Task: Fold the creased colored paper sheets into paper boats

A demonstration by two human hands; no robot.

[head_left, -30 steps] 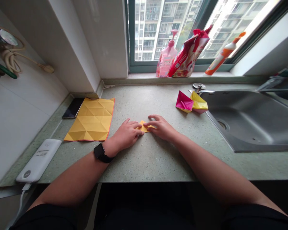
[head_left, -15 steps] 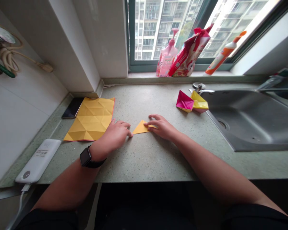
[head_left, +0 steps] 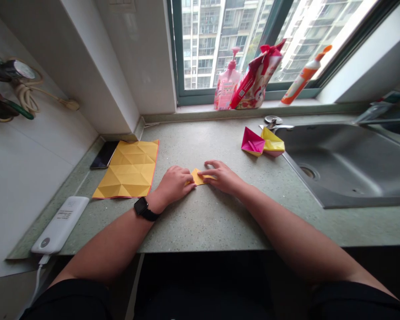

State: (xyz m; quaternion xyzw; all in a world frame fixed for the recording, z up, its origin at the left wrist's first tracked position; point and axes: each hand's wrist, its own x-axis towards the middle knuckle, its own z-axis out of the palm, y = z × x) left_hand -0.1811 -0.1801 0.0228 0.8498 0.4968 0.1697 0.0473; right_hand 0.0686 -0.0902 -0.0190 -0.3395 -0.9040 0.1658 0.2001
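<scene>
A small folded yellow paper (head_left: 199, 177) lies on the speckled green counter (head_left: 206, 218) in front of me. My left hand (head_left: 175, 184), with a black watch on its wrist, lies over the paper's left part with its fingers curled down and pressing on it. My right hand (head_left: 222, 176) rests on the paper's right part, fingers stretched flat across it. Most of the paper is hidden under the two hands.
A creased yellow sheet (head_left: 130, 169) and a dark phone (head_left: 104, 154) lie at the left, a white power bank (head_left: 60, 224) near the front edge. A pink folded paper (head_left: 252, 142) and a yellow one (head_left: 272, 142) sit by the steel sink (head_left: 346, 164). Bottles and a bag stand on the sill.
My left hand slid away left off the paper, baring its triangular tip, then came back onto it. The right hand stayed pressed in place. The camera shifted slightly.
</scene>
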